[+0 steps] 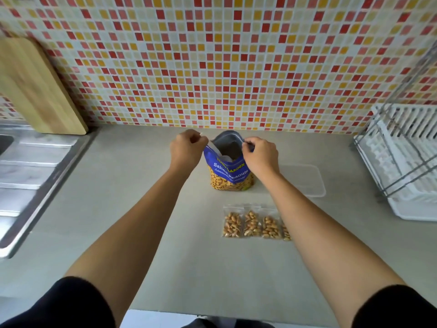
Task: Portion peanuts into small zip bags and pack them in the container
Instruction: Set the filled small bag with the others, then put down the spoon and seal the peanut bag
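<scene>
Head, L hand (186,150), R hand (260,155) pinch bag (230,172) rim

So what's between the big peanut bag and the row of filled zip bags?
Nothing: the head view shows only bare counter between the peanut bag and the zip bags.

The blue peanut bag (228,171) is gripped upright, mouth pulled open. Filled zip bags (256,223) are lined up nearer than the grip, the clear container (305,181) to its right.
</scene>
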Motion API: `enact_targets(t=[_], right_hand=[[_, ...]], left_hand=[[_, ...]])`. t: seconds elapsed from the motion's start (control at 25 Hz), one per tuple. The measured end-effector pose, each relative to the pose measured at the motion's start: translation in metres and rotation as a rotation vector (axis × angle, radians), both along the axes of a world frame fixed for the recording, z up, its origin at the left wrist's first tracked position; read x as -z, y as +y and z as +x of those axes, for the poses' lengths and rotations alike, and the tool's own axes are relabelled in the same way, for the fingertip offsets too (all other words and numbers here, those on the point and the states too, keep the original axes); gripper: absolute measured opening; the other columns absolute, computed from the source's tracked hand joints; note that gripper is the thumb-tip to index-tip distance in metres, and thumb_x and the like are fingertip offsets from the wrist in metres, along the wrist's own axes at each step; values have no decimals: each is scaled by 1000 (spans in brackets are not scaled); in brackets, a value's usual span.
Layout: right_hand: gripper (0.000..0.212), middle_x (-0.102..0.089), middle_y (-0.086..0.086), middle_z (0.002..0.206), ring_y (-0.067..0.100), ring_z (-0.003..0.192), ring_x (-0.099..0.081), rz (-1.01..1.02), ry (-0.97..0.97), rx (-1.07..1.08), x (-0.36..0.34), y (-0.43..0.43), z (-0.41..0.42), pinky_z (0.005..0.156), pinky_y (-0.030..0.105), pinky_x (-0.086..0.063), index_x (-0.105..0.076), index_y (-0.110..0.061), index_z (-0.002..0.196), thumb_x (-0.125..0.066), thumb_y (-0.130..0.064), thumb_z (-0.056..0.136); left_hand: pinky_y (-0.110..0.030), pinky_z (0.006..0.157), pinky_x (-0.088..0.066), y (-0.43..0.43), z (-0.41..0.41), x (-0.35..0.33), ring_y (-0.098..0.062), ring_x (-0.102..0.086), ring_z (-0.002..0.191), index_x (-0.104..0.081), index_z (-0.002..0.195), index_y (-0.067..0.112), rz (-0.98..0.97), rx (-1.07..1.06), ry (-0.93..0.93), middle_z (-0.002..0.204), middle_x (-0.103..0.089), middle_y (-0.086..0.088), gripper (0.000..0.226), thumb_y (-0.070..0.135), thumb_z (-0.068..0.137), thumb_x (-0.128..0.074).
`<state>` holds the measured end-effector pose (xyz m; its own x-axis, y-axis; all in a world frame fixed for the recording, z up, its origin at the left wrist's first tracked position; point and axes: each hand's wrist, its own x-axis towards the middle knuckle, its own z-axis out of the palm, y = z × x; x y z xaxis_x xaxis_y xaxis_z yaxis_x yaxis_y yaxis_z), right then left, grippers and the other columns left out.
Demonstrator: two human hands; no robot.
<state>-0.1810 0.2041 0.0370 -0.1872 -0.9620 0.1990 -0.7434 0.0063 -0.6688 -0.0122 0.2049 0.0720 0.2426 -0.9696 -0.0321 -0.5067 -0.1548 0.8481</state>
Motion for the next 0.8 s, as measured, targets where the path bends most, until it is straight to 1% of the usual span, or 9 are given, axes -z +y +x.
enact_targets(t=[0.08,0.2,0.36,0.44,0.52,0.56,0.64,0.72,0.8], right_hand=[[24,-71,7,101,23,88,-65,-8,77,19,-3,-2,2,66,22,-42,-68,-11,106,-52,-24,93],[23,-72,8,88,24,77,-64,-25,134,31,-3,-4,2,63,25,-45,-71,-11,97,-52,-24,94],[34,-59,0,64,11,58,-52,8,23,-44,-1,-4,-10,52,23,-35,-66,-8,83,-47,-33,95],[28,-62,-5,73,7,67,-54,56,-127,-126,4,0,-21,58,21,-40,-67,-12,93,-49,-34,94],[32,-66,-3,98,9,89,-60,110,-283,-207,12,7,-33,77,19,-49,-63,-14,115,-59,-32,89],[38,-66,0,105,11,96,-61,110,-310,-233,15,8,-37,86,21,-49,-61,-13,120,-65,-28,85],[44,-67,6,110,16,99,-62,63,-245,-258,18,8,-44,94,25,-48,-60,-10,122,-71,-18,80],[38,-70,11,106,21,95,-65,-18,-117,-262,16,4,-46,91,32,-51,-64,-7,116,-71,-13,79],[30,-73,12,98,23,87,-67,-64,-28,-273,13,-1,-48,85,39,-53,-69,-7,109,-71,-13,80]], left_hand=[[-21,54,-41,3,10,-3,-18,-61,88,-55,93,12,-11,17,8,89,-65,-9,9,20,89,-57],[-21,52,-43,9,32,-4,-16,-59,73,-46,92,13,-53,75,7,87,-66,-11,19,12,83,-63],[-15,55,-41,16,51,-2,-10,-55,66,-61,109,12,-45,247,-230,81,-65,-3,23,12,87,-59],[-12,56,-39,18,55,4,-9,-52,65,-67,108,9,-48,332,-363,80,-63,1,22,14,91,-55],[-12,59,-42,20,56,11,-9,-56,67,-67,108,8,-13,348,-349,80,-64,-1,22,17,93,-54],[-15,61,-46,20,56,15,-11,-59,70,-67,107,8,23,328,-258,81,-65,-2,20,16,93,-54],[-20,65,-49,21,56,24,-16,-63,77,-65,103,8,105,230,124,82,-65,-2,16,14,93,-55],[-22,66,-47,25,55,35,-13,-61,79,-65,98,11,133,95,533,83,-64,0,12,14,94,-54],[-22,65,-43,29,57,54,-9,-57,75,-66,94,14,112,-12,707,82,-62,1,12,17,93,-55]])
